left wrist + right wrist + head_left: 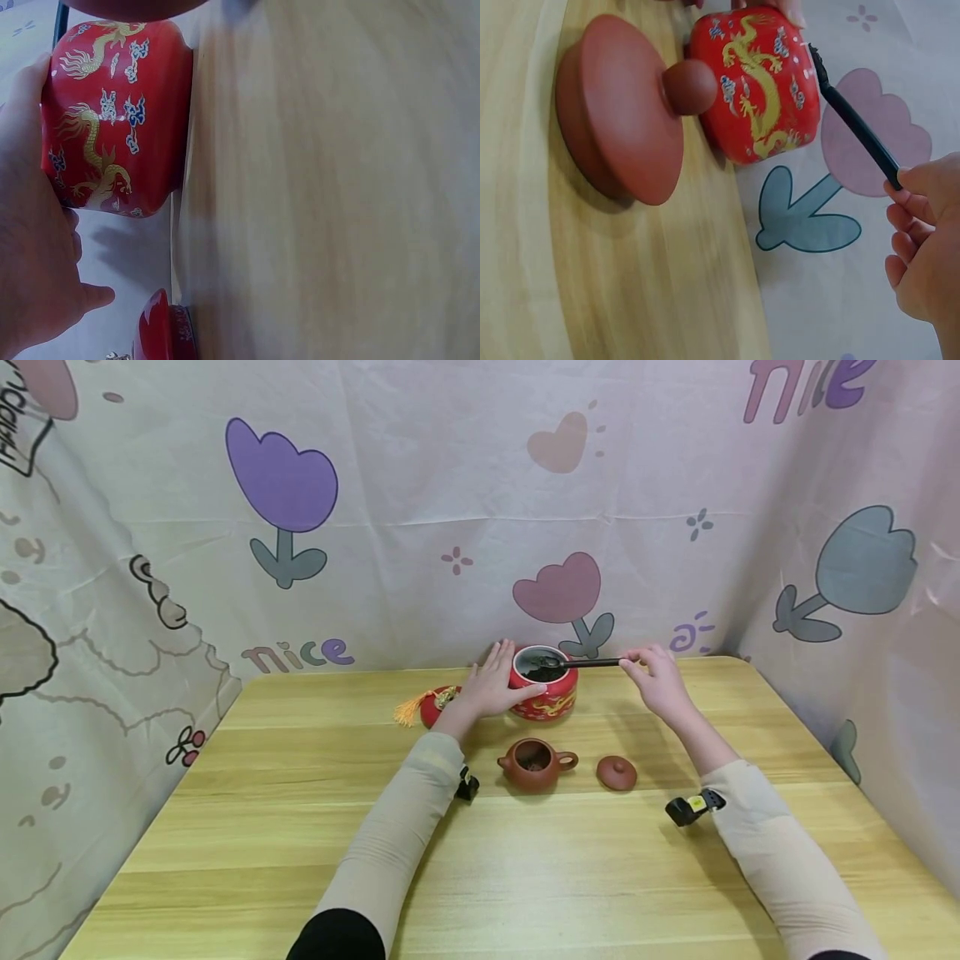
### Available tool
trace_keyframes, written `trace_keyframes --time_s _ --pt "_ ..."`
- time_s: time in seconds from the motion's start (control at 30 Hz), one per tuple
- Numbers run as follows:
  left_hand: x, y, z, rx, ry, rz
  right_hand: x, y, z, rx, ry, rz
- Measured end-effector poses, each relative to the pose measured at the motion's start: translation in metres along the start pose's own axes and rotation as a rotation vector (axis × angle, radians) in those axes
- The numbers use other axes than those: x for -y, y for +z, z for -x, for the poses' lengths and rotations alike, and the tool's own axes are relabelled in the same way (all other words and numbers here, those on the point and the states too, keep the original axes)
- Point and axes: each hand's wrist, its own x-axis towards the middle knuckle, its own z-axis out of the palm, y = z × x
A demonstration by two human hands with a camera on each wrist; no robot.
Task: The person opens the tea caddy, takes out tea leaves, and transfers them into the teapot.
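Note:
A red jar (545, 703) with gold dragons and a white inner rim stands near the table's back edge, dark tea leaves inside. Flat against its left side rests my left hand (491, 683), fingers straight and thumb across the front. My right hand (657, 681) pinches the handle end of a black spoon (596, 663) between thumb and fingertips. The spoon's head, carrying dark leaves, is over the jar's mouth. Nearer to me, a brown clay teapot (531, 768) sits uncovered with some dark matter inside. Its knobbed lid (617, 773) lies to its right.
The jar's red lid (431, 710), with a yellow tassel (408, 710), lies left of the jar, partly hidden by my left hand. A patterned cloth (405, 527) hangs right behind the wooden table (570, 877).

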Motion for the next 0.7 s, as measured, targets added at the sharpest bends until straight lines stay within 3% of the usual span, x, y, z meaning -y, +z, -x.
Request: trace_keyframes --time_s 0.7 --pt "0.002 0.002 -0.002 0.005 -0.005 -0.009 0.027 -0.026 0.033 -0.036 -0.071 -0.029"
